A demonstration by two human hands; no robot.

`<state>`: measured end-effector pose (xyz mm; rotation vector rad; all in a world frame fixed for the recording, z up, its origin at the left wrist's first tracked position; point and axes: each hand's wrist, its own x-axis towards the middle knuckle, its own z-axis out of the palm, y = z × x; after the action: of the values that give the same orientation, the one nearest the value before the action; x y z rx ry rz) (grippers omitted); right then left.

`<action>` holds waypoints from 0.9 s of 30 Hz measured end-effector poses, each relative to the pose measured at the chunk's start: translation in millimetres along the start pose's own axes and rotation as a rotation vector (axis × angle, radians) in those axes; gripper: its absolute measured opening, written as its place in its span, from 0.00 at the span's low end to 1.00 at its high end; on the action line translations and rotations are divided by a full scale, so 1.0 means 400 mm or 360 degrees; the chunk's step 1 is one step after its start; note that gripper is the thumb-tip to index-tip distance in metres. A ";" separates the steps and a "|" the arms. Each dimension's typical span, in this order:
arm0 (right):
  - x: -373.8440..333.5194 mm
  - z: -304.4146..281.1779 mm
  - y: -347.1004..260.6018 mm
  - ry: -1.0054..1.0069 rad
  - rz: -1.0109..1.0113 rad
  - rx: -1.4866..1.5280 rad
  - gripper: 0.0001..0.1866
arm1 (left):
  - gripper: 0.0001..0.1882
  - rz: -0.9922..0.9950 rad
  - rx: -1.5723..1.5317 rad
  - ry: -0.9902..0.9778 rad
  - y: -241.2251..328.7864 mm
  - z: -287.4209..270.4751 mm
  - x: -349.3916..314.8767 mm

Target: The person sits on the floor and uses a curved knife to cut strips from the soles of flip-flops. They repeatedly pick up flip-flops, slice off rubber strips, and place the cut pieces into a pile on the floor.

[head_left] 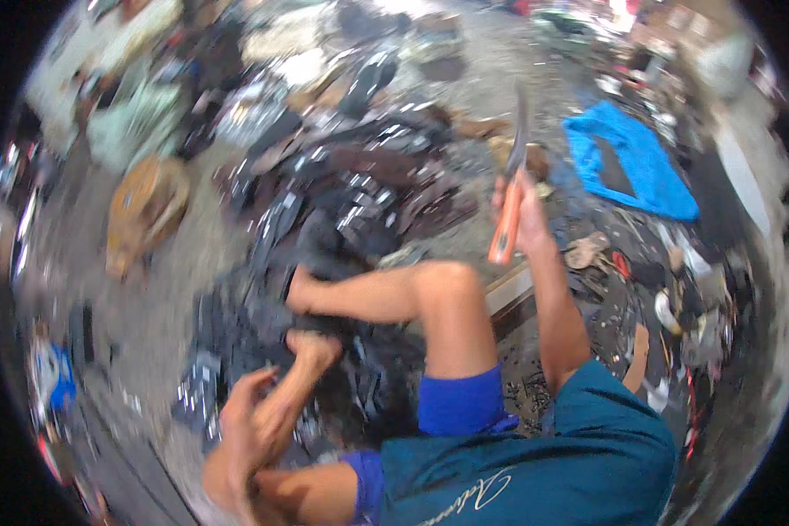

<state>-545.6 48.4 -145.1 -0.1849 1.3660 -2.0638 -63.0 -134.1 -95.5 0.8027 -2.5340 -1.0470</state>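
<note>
Grips one knife (507, 219) in the right hand (529, 219), with fingers clamped round the orange handle and the blade pointing away, toward the far edge of the floor (193, 289). Held out past the bent right knee (451, 285), in view between a dark heap and a blue piece.

Holds the left hand (247, 399) low, just beside the left shin (285, 399), with fingers bent. Cannot tell, through the blur, about any grip there or any contact with the shin.

Among containers, counts one pale green sack (140, 123) toward the floor's far left corner, bulging, with contents hidden. Just right of it, one whitish see-through bag (254, 110), too smeared for any reading of contents. Nearer the left edge, one tan bundle (153, 197), crumpled and sack-like, well apart from both hands.

Across the middle of the floor, spreads out in one dark heap (359, 175) of glossy black and brown pieces, too many and too overlapped for counting; continues in black pieces around the feet.

Toward the right edge, one bright blue piece (662, 180), sheet-like or bag-like, with a dark gap near its middle. Nearer, one small red ring (621, 263) among mixed scraps. Beside the right knee, one pale straight-edged strip (510, 294).
</note>
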 end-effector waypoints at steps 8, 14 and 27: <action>-0.305 -0.504 0.504 0.0763 0.0387 -0.0706 0.16 | 0.24 -0.0713 0.0182 -0.0124 -0.472 -0.208 -0.016; -0.412 -0.482 0.534 0.0744 0.0444 -0.0816 0.16 | 0.24 -0.0564 0.0804 -0.0337 -0.624 -0.008 0.008; -0.311 -0.426 0.501 0.0631 0.0529 -0.0994 0.18 | 0.22 -0.0736 0.0977 -0.0243 -0.586 0.142 0.031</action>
<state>-437.6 203.1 -366.6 0.1927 2.0977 -1.3942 -8.2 -246.3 -302.2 1.5789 -2.9129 -0.4207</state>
